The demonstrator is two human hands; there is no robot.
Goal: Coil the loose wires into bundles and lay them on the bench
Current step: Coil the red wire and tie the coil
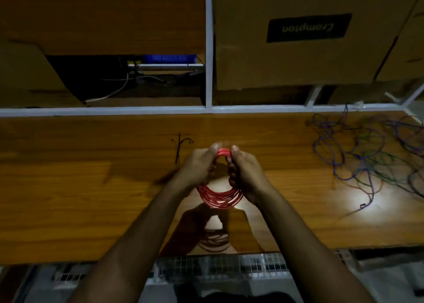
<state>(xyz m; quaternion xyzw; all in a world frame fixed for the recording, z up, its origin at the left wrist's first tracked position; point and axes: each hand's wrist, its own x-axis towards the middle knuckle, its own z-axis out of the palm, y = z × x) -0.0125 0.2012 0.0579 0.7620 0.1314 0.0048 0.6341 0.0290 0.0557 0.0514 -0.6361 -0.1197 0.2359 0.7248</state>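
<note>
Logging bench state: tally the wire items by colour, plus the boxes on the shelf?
Red coiled bundle, gripped by left hand and right hand: 1
Purple-and-green loose tangle, strands not countable: 1
Small dark wire piece: 1
Cardboard boxes, those plainly visible: 2
Total: 5

- Both bare forearms reach in from 6 o'clock and converge toward the centre.
- Left hand sits at 11 o'clock of the meeting point, fingers curled, thumb tip up.
- Right hand mirrors it at 1 o'clock, fingers curled, thumb raised.
- Both thumbs nearly meet, close together at 12 o'clock.
</note>
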